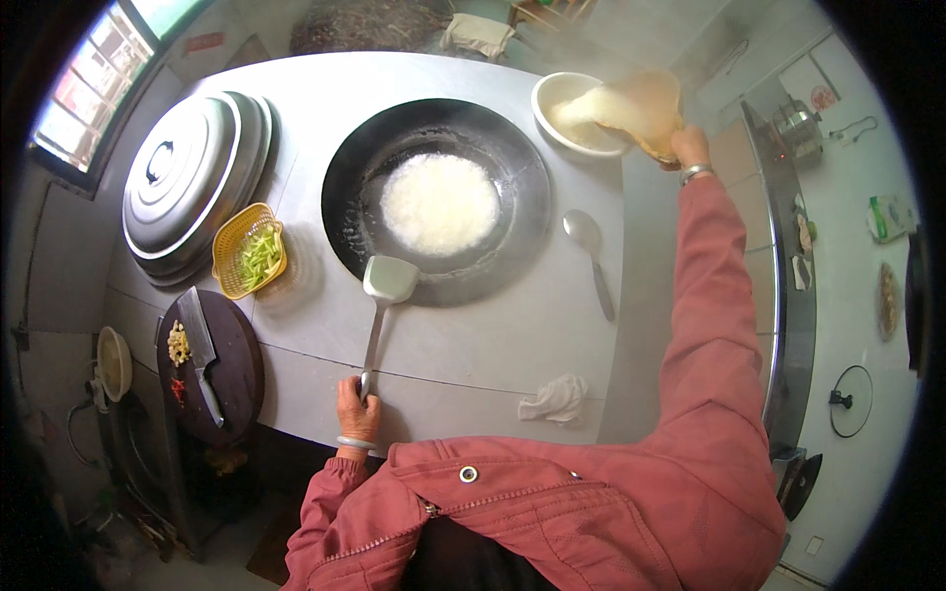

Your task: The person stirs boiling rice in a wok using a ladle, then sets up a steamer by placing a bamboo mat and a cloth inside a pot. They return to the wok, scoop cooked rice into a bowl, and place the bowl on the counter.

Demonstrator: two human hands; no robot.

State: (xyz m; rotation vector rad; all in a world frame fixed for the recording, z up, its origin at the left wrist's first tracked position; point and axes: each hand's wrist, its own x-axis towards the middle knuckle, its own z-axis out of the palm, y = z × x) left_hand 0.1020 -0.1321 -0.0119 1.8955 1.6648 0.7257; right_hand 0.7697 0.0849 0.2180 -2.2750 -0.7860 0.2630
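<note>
My left hand (pixel 358 410) grips the handle of a metal wok spatula (pixel 388 281), whose blade leans on the near rim of a large black wok (pixel 510 236). Pale, whitish bubbling liquid (pixel 441 205) sits in the bottom of the wok. Far to the right, my right hand (pixel 691 148) holds a gourd ladle (pixel 654 111) tilted over a cream-coloured basin (pixel 547 96). Cloudy liquid runs from the ladle into the basin, and steam blurs its outline.
Left of the wok stand a big metal lid (pixel 185 170), a yellow basket (pixel 225 255) of chopped greens and a round chopping board (pixel 240 377) with a cleaver (pixel 198 332) and chopped bits. A serving spoon (pixel 584 229) and a white cloth (pixel 558 399) lie on the right.
</note>
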